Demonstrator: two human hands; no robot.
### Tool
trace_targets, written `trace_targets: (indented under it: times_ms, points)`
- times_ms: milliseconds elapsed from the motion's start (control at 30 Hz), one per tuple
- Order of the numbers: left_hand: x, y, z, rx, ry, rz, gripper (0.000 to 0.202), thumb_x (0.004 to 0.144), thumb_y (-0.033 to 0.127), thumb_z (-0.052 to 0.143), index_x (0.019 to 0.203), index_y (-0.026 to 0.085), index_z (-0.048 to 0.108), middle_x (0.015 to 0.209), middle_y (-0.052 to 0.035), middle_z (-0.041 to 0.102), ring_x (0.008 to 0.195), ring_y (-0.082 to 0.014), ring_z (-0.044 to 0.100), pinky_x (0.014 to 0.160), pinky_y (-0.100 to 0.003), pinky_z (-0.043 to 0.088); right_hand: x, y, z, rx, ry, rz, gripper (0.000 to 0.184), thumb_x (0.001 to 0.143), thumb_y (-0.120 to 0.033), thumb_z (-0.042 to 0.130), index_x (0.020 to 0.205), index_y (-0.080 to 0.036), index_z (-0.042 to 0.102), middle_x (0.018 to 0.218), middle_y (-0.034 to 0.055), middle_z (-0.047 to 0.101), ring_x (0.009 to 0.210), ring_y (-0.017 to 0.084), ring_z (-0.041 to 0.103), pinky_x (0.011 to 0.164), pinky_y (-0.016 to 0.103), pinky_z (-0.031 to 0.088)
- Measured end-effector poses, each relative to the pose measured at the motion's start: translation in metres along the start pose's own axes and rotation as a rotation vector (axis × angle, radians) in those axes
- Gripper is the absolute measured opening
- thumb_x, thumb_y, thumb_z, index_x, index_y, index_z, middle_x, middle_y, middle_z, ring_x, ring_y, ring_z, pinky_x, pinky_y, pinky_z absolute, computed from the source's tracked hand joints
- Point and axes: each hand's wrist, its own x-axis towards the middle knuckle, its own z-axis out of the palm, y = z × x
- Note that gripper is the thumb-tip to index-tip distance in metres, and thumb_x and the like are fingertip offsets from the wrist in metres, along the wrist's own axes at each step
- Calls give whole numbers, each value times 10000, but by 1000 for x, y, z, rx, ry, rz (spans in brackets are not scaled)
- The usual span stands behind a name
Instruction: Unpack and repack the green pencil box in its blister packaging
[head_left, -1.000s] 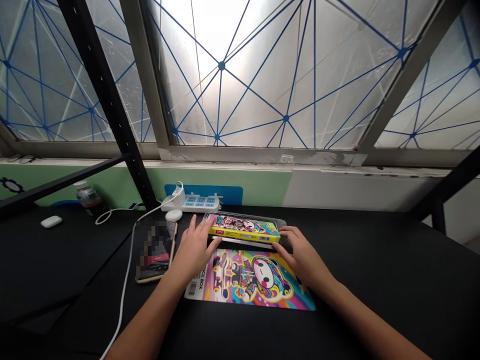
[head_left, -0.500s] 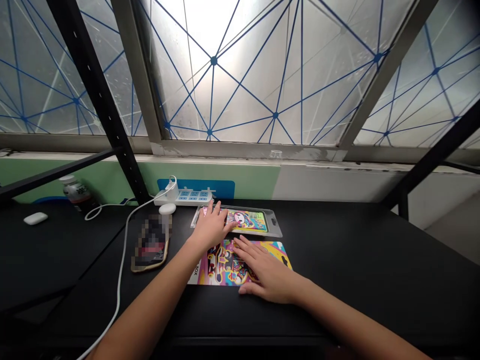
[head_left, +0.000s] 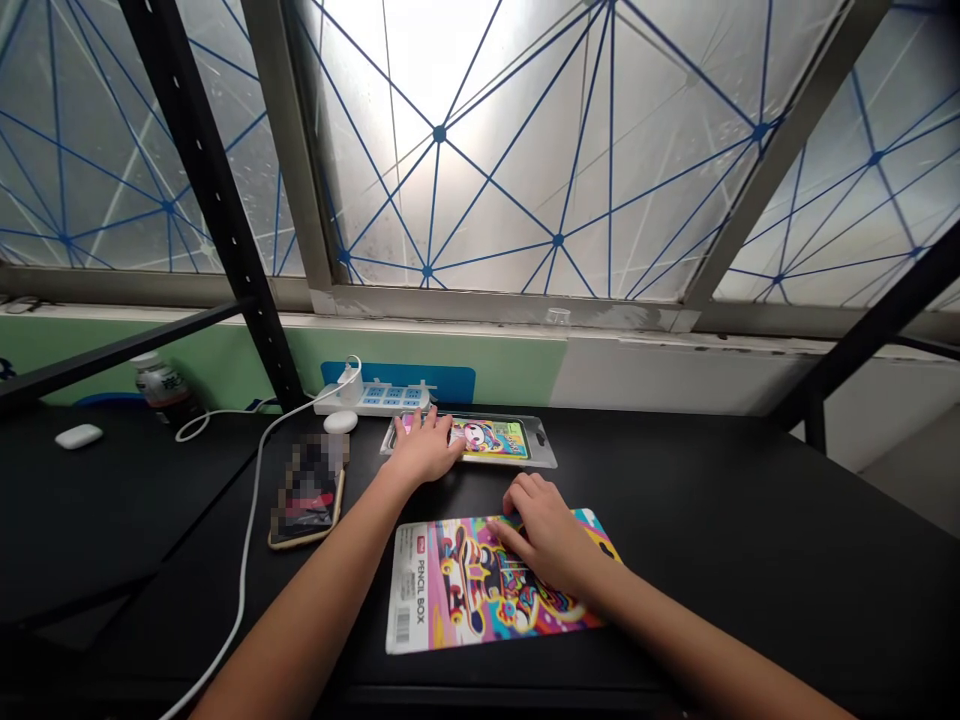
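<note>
Near the back of the desk, my left hand (head_left: 426,448) lies flat with fingers spread on a clear plastic blister pack (head_left: 543,450). Through the plastic shows a colourful printed pencil box (head_left: 495,438), its left part covered by my fingers. Closer to me is a bright cardboard backing card (head_left: 480,590) printed "PENCIL BOX", with a barcode at its left end. My right hand (head_left: 546,530) is on the card's upper right edge, fingers bent over the far edge and thumb on the printed face. The fingertips' undersides are hidden.
Left of my left arm lies a phone (head_left: 309,495), with a white round object (head_left: 340,422) behind it. A white cable (head_left: 251,520) runs from the power strip (head_left: 390,400). Farther left are a bottle (head_left: 166,385) and a white case (head_left: 79,436). Black frame posts (head_left: 217,200) flank the desk.
My right hand has drawn the card toward me, away from the blister pack, and its fingers have bent. The card is slightly turned. My left hand stays on the pack.
</note>
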Motion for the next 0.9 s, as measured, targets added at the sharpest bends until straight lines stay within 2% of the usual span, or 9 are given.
trace_targets:
  times_ms: [133,233,333,433,533,600,733,900]
  points:
    - [1,-1,-1,-3,-2,14,625,967,579,282,1430,196,455,1624,-170,248,1489,-437,148,1119,-702,123,-3,-4,-3,0,10,5,229,962,-418,536,848,-223,493,870,52,614,791,224,549,703,341,397]
    - [-3,-7,-4,1,-11,33,607,970,578,289,1419,208,459,1631,-158,232,1499,-415,134,1123,-692,145,0,7,-17,63,8,104,274,955,-498,515,902,-231,483,748,13,615,660,196,553,609,303,346]
    - [-11,-15,-9,-1,-33,62,586,966,581,315,1396,217,477,1629,-155,240,1501,-395,154,1120,-690,175,13,45,-36,106,-21,211,338,919,-584,514,898,-247,493,676,-16,595,605,184,545,572,288,313]
    - [-21,-22,-12,-6,-49,102,551,971,561,332,1355,204,505,1625,-164,242,1510,-347,162,1146,-653,170,30,102,-51,181,-115,303,385,855,-622,567,807,-244,514,725,-3,627,646,181,555,586,284,354]
    - [-30,-26,-10,-4,-28,153,534,985,541,320,1329,184,520,1630,-156,223,1523,-299,119,1171,-633,126,39,150,-53,224,-206,342,413,828,-628,585,725,-229,558,702,11,647,629,178,567,551,276,387]
    - [-35,-28,-7,-7,-19,175,547,996,537,297,1355,181,506,1635,-137,211,1527,-284,100,1178,-622,132,37,168,-50,246,-239,365,433,841,-634,563,707,-224,596,682,15,656,612,175,578,539,273,404]
    - [-39,-30,-3,-1,-45,191,588,998,557,287,1416,187,471,1638,-106,208,1523,-300,115,1179,-620,144,29,177,-44,243,-175,398,420,861,-623,542,774,-225,649,773,48,694,678,197,612,595,294,450]
    - [-38,-32,0,7,-25,196,619,995,557,294,1484,195,410,1639,-100,202,1520,-308,133,1179,-613,144,29,162,-43,242,-24,350,394,898,-572,509,960,-216,666,1021,95,696,926,246,629,840,372,478]
